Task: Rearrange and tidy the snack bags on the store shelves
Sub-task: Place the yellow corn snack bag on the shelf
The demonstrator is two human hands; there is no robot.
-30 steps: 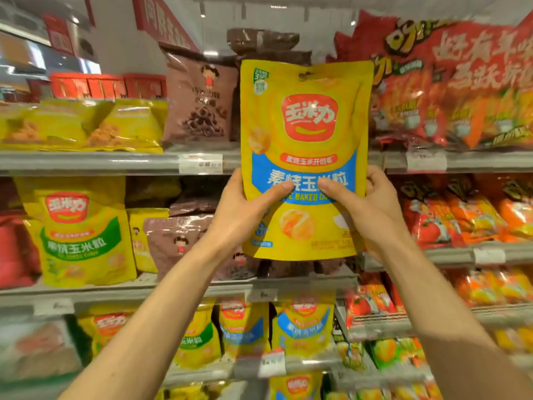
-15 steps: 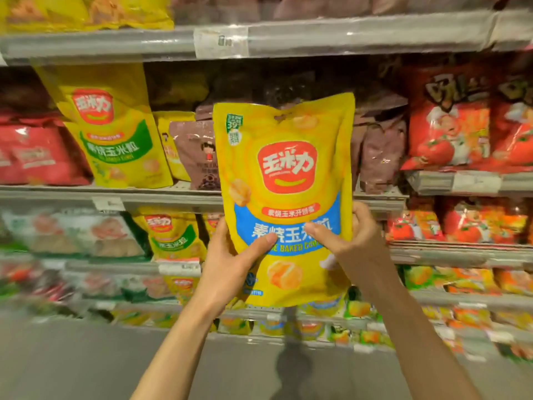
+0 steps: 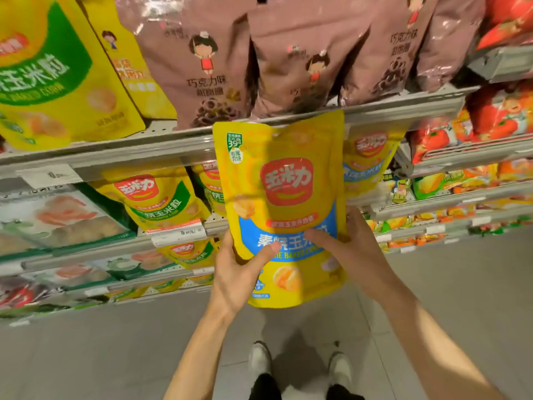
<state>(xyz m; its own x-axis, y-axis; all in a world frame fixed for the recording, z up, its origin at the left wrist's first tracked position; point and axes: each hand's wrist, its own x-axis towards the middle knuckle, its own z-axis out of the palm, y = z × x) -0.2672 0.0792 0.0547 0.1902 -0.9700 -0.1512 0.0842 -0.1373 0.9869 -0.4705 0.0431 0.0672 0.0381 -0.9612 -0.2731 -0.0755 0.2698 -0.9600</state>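
A yellow baked-corn bag with a blue band and red logo [image 3: 281,180] is held upright in front of the shelves. My left hand [image 3: 239,272] grips its lower left edge with the thumb across the front. My right hand [image 3: 350,249] holds its lower right side, thumb on the blue band. Its top reaches the edge of the shelf [image 3: 144,145] that carries brown chocolate-snack bags [image 3: 202,59]. Behind it, one shelf down, stands another yellow bag with a blue band [image 3: 369,157]. Yellow bags with green bands [image 3: 155,200] stand to the left of it.
A big yellow and green bag [image 3: 49,67] fills the upper left. Red and orange snack bags [image 3: 496,119] line the shelves on the right. Price tags [image 3: 178,235] hang on the shelf edges. Grey floor and my shoes [image 3: 259,359] lie below.
The view has tilted down from the upper shelves to the lower ones and the floor. Both hands have carried the yellow bag down with it, keeping the same grip.
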